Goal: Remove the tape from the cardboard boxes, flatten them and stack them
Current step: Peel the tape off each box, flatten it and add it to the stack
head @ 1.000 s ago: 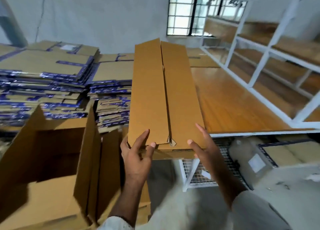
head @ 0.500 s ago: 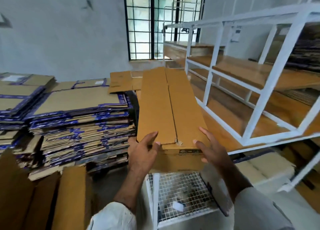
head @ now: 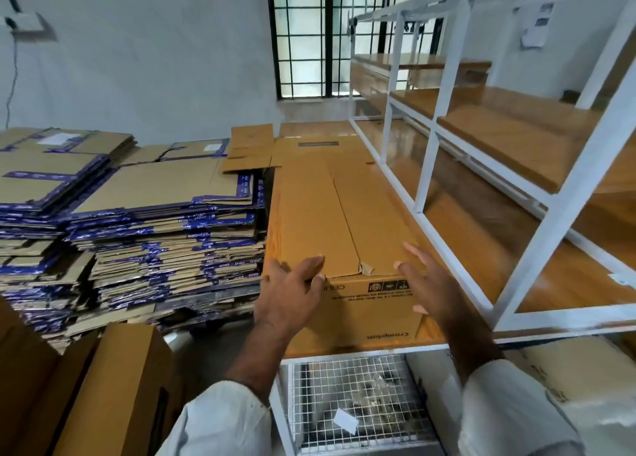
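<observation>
A long brown cardboard box point(head: 309, 214) lies lengthwise on the wooden shelf top point(head: 481, 249), its two top flaps closed with a slit down the middle and a torn bit at the near end. My left hand point(head: 289, 294) rests on the near left corner, fingers spread over the top edge. At the near right corner is my right hand point(head: 423, 283), fingers straight, touching the box's side and top. Tall stacks of flattened boxes with blue tape point(head: 155, 221) stand to the left. One flattened brown box point(head: 254, 146) lies beyond the long box.
A white metal rack point(head: 426, 146) with wooden shelves fills the right side. Below the shelf sit a wire mesh basket point(head: 354, 397) and a wrapped package point(head: 568, 369). An upright brown box point(head: 113, 386) stands at lower left. A barred window point(head: 309, 35) is in the far wall.
The long box, held up between both hands before, has come down and forward onto the shelf top. Both hands have loosened at its near end, and my view has turned right.
</observation>
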A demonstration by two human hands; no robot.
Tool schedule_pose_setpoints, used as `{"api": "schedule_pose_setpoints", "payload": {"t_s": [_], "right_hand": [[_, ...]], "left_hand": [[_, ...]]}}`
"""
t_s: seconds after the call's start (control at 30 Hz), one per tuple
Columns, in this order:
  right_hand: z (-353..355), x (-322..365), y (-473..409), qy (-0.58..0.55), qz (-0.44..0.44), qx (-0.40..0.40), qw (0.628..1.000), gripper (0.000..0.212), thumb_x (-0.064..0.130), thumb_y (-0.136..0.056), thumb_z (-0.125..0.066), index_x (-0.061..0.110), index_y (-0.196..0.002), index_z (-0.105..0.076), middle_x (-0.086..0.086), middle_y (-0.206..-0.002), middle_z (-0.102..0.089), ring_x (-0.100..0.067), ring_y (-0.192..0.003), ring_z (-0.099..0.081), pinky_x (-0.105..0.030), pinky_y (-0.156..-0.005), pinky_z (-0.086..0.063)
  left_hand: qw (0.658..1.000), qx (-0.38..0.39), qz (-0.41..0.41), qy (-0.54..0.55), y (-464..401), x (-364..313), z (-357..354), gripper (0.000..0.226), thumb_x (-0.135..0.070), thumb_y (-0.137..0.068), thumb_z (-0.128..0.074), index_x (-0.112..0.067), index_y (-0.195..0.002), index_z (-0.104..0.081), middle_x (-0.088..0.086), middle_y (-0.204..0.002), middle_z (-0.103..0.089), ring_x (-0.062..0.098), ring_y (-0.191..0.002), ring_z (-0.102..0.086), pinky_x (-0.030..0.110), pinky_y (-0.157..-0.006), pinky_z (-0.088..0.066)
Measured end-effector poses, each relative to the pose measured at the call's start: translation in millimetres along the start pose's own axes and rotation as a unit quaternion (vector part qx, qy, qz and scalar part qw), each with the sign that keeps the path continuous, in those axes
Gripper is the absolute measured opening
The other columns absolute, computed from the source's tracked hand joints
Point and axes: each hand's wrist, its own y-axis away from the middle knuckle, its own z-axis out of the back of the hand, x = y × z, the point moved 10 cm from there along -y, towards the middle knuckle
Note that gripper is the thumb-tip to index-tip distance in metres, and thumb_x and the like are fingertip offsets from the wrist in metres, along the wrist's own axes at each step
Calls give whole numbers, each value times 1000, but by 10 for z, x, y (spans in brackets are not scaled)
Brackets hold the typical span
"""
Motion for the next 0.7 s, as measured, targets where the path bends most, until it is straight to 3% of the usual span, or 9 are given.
{"api": "schedule_pose_setpoints", "payload": {"t_s": [0.1,0.2,0.4,0.53,0.63,0.7], "right_hand": [[27,12,-147,29,20,-11,999,53,57,-95,-59,52,-146,-44,8,-155,-47,-24,-138,-47,-59,-105,-48],[57,30,-227,62,36,-17,997,55,53,-98,-59,45,-151,-43,7,-156,-48,-22,-142,-44,-50,-113,-41],[83,-66,-189,26,30,-77,996,83,58,-92,-66,39,-160,-22,4,-166,-32,-25,-149,-35,-47,-111,-38],[92,-160,-139,-28,-12,-111,993,96,59,-87,-71,30,-162,-19,-4,-167,-28,-29,-150,-32,-45,-109,-39],[27,-319,-62,-69,-73,-101,990,100,70,-84,-68,26,-161,-22,-8,-163,-36,-32,-146,-40,-44,-107,-41],[-16,-382,-18,-84,-105,-91,987,102,78,-81,-64,29,-160,-23,-7,-159,-43,-33,-142,-45,-51,-110,-44]], "left_hand": [[1000,-6,1,20,-124,-5,-69,44,-62,-102,-36,-59,-146,-37,10,-136,-30,33,-125,-45,45,-95,-49],[999,-26,3,35,-172,-27,-109,44,-60,-102,-38,-57,-145,-40,9,-138,-29,30,-124,-46,44,-93,-50],[998,-57,11,31,-127,-46,-117,44,-59,-102,-38,-56,-146,-40,10,-150,-27,30,-131,-43,40,-87,-45],[997,-70,-3,39,-81,-47,-71,47,-60,-102,-37,-56,-148,-40,11,-153,-27,31,-131,-45,39,-89,-43],[996,-65,2,53,-24,-58,-79,50,-61,-101,-44,-55,-150,-38,8,-163,-15,32,-143,-34,43,-100,-43],[997,-63,-5,53,13,-84,-92,52,-59,-100,-48,-54,-151,-36,9,-165,-8,35,-147,-27,47,-109,-40]]}}
